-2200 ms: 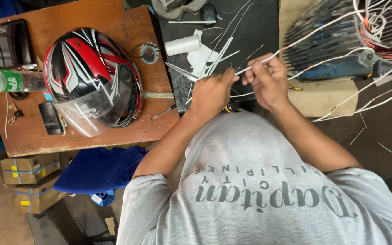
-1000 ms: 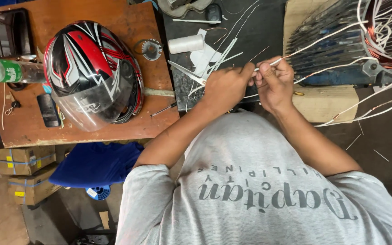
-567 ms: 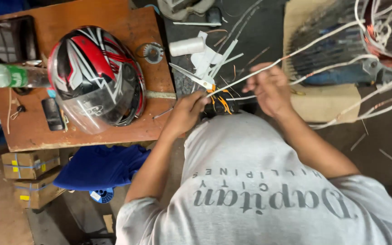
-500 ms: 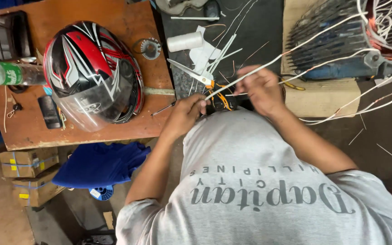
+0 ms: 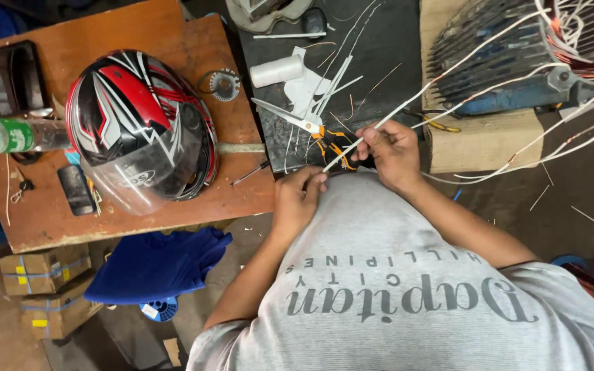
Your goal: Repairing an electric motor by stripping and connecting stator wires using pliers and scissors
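Right hand (image 5: 392, 148) pinching a white sleeved wire (image 5: 407, 106) running toward 2 o'clock to the motor stator (image 5: 510, 55); left hand (image 5: 298, 199), fingers loosely curled and holding nothing, just below the wire's lower end; orange-handled scissors (image 5: 311, 127) at 11 o'clock; helmet (image 5: 139, 130) on the desk (image 5: 139, 41) at 9 o'clock.

Dim, even indoor light, soft shadows, mild blur, dark corners.
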